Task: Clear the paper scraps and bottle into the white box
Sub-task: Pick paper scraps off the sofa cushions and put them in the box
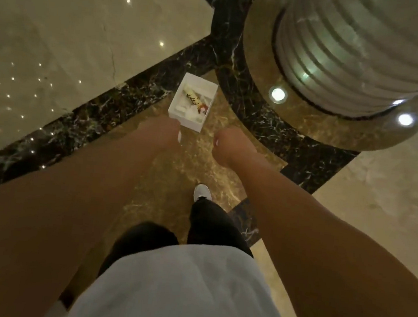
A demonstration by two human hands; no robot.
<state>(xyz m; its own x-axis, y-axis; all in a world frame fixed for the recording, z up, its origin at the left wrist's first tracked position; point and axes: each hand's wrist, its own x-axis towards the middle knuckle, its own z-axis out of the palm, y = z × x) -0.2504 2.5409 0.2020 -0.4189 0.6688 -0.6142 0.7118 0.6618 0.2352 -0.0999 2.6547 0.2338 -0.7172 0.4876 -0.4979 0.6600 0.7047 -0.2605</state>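
The white box (190, 124) stands on the marble floor ahead of me. Inside it lies a bottle (192, 98) with a pale label and dark writing, among white paper scraps (193, 114). My left hand (161, 133) hangs just in front of the box's near left corner, fingers curled, with a small white paper scrap (179, 136) showing at its fingertips. My right hand (229, 147) is a loose fist to the right of the box's near side and apart from it. I see nothing held in it.
A wide ribbed stone column (361, 53) rises at the right on a round base with floor lights (277, 94). Dark marble bands (100, 112) cross the glossy floor. My white shoe (202, 193) and dark trouser legs stand below the hands.
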